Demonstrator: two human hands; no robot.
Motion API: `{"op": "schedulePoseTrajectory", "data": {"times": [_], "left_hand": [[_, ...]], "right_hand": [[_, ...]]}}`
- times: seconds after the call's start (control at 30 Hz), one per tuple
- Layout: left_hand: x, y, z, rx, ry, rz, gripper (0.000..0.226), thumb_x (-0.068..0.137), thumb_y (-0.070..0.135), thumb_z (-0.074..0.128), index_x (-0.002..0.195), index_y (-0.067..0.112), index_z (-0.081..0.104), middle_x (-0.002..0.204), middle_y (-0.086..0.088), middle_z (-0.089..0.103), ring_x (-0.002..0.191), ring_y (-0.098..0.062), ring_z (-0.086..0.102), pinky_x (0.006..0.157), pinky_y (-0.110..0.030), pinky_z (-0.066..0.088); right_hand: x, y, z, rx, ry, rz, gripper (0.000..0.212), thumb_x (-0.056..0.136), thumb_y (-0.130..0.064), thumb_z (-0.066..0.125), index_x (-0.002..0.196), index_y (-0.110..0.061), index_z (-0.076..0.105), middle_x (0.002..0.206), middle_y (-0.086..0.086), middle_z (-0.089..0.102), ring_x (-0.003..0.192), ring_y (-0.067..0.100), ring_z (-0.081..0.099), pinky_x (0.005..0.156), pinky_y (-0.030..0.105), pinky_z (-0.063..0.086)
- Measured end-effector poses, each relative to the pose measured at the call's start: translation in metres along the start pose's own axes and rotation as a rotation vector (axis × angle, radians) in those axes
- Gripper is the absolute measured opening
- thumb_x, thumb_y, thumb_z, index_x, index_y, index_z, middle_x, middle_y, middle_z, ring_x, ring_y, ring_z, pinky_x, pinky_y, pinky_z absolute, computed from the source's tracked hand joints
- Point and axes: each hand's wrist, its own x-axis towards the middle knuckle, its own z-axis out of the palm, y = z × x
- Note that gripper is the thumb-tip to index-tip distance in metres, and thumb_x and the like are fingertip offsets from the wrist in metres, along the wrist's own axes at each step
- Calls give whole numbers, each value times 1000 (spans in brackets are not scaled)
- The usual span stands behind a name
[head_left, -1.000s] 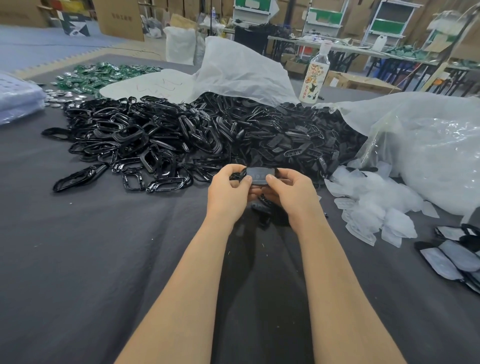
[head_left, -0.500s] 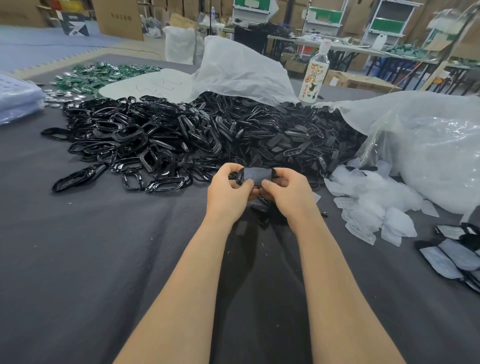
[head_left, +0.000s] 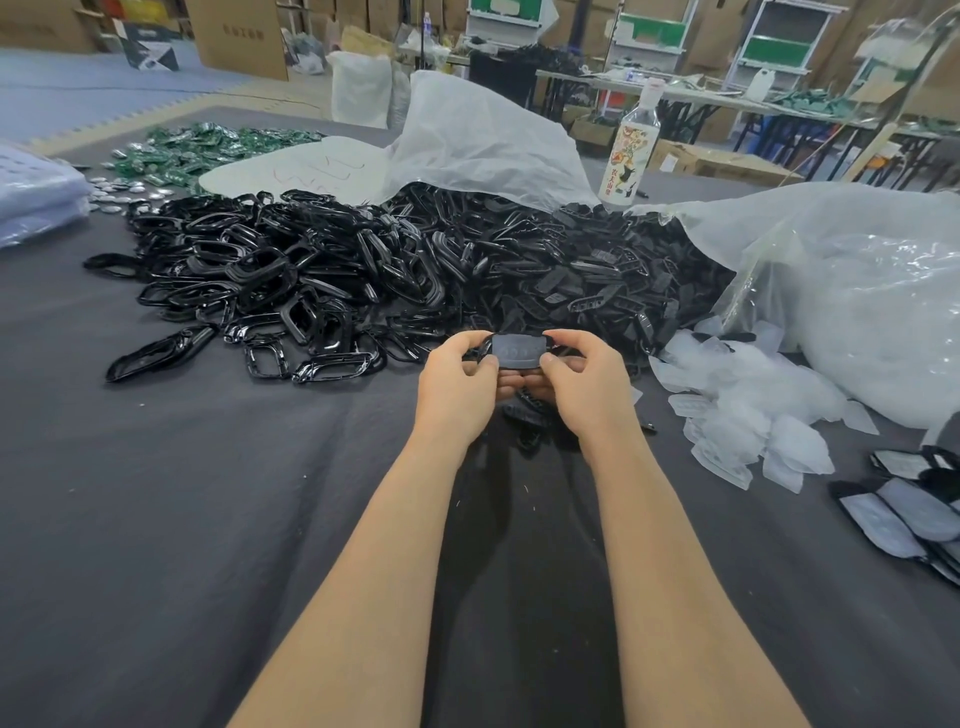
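Pinching small black rounded-rectangle plastic key-fob shell (head_left: 515, 352): left hand (head_left: 457, 382) and right hand (head_left: 584, 384) clamp its short ends, above dark cloth table (head_left: 208, 519), before black parts heap (head_left: 415, 270). Likely light, rigid, slick; grip edges.

"农夫山泉" on the bottle (head_left: 630, 150)

Place: assembly workshop or small-factory floor.
Evidence: bulk heap (head_left: 415, 270) of identical black plastic shells on a cloth-covered worktable (head_left: 156, 519); green circuit boards (head_left: 208, 150) behind the heap, to its left; clear sack (head_left: 857, 291) and loose pouches (head_left: 748, 410) right of the heap; benches (head_left: 691, 96), racks (head_left: 779, 41) and cartons (head_left: 236, 36) well behind the heap.
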Motion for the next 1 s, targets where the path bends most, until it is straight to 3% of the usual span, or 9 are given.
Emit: {"op": "schedulePoseTrajectory", "data": {"times": [0.17,0.3,0.4,0.5,0.63,0.73,0.83,0.93,1.0], "left_hand": [[-1,2,0,-24,-10,-12,26,98,2,46,117,19,54,87,-7,71,69,-8,71,69,-22,58],[-3,2,1,103,-34,25,25,93,10,58,114,23,57,94,-10,71,88,-23,71,87,-43,56],[-6,3,1,117,-25,49,30,89,6,61,93,35,54,92,-10,71,88,-25,70,87,-46,56],[-6,2,0,80,4,31,32,87,3,56,89,35,58,93,-13,71,89,-27,70,86,-47,57],[-3,1,0,-3,3,-21,36,92,-3,43,118,15,60,91,-11,72,73,-12,72,70,-25,59],[-4,3,1,14,-47,-1,37,94,-6,39,121,13,56,91,-11,71,68,-7,71,62,-16,54],[-5,5,-2,100,-40,42,30,92,-2,45,109,18,59,91,-10,72,75,-12,71,70,-24,58],[-5,5,-5,197,-27,77,21,89,8,57,100,26,61,79,-2,71,84,-21,71,81,-36,57],[-6,6,-6,189,-47,67,18,90,11,61,101,25,61,78,-1,70,87,-23,71,87,-43,56]], "right_hand": [[-1,-1,0,-111,-13,-24,30,89,-8,60,118,-14,58,85,0,67,80,18,68,81,35,57],[-2,-3,0,-84,2,-14,24,86,-5,61,102,-22,55,83,1,67,80,22,69,83,41,56],[-2,-3,1,-59,1,-7,24,86,-4,61,98,-23,55,87,7,69,82,23,69,85,42,56],[-3,-3,2,-60,-12,-20,24,86,-5,61,97,-25,54,90,9,71,78,19,70,82,38,57],[-3,-3,3,-102,-11,-36,25,85,-7,61,94,-29,51,86,4,70,80,21,68,80,38,56],[-3,-4,1,-92,-2,-25,27,85,-6,61,88,-31,51,87,6,69,81,23,68,80,38,56],[-4,-5,0,-88,-1,-18,29,85,-6,61,85,-33,50,84,4,69,81,23,69,82,41,56],[-4,-5,-1,-92,0,-8,28,84,-6,61,85,-32,51,81,3,69,77,21,69,82,40,56],[-3,-5,-3,-89,-6,2,24,84,-5,61,92,-27,53,81,4,69,76,21,70,82,40,56]]}}
